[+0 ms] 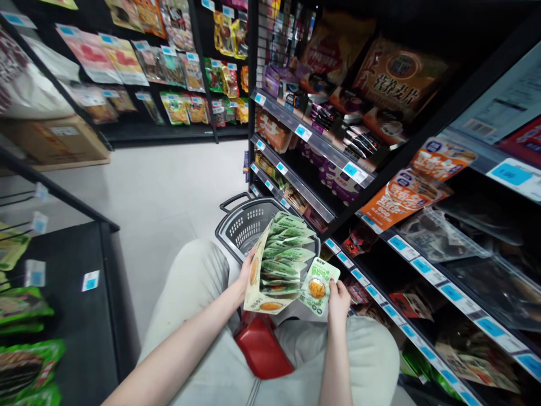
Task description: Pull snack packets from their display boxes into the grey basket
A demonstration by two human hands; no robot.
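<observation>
My left hand [245, 276] grips the left side of an open cardboard display box [258, 276], its fingers partly hidden behind the wall. Green snack packets [287, 254] stand in rows inside the box. Between the thumb and fingers of my right hand [338, 300], a single green snack packet [318, 286] with a picture of yellow food is pinched, just right of the box. Beneath and beyond the box, a grey plastic shopping basket [247, 225] stands on the floor.
Shelves [321, 141] with boxes and pouches rise on the right, with orange pouches [399, 194] jutting from one edge. A dark display shelf [80, 248] holds packets on the left. A red object [264, 347] lies between my knees. Hanging snack bags line the back; a cardboard carton [54, 141] stands far left.
</observation>
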